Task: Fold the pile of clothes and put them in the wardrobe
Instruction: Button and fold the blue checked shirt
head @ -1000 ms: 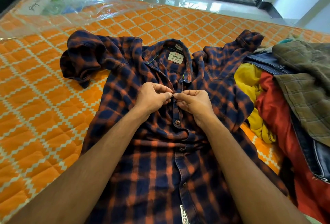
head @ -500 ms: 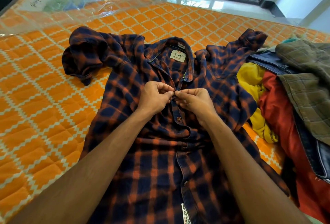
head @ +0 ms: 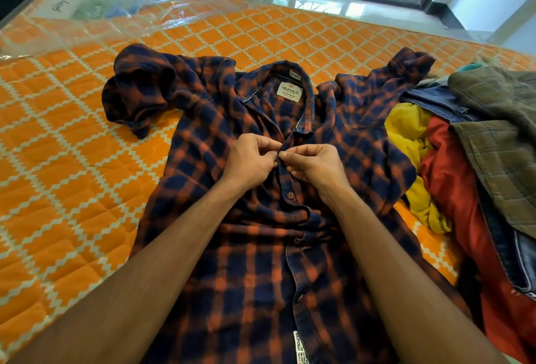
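Navy-and-orange checked cotton shirt (head: 232, 262) lies front-up on the orange quilted mattress (head: 72, 189), beside the pile of clothes (head: 464, 160). Your left hand (head: 249, 160) and right hand (head: 316, 166) meet below the collar, each pinching the shirt's button placket.

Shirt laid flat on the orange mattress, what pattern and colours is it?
The button-front shirt is a navy-and-orange check, clearest in the head view.

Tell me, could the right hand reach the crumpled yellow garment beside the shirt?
Probably yes: the crumpled yellow garment lies exposed beside the navy-and-orange checked shirt, nothing between it and the right hand, which must release the shirt front it pinches.
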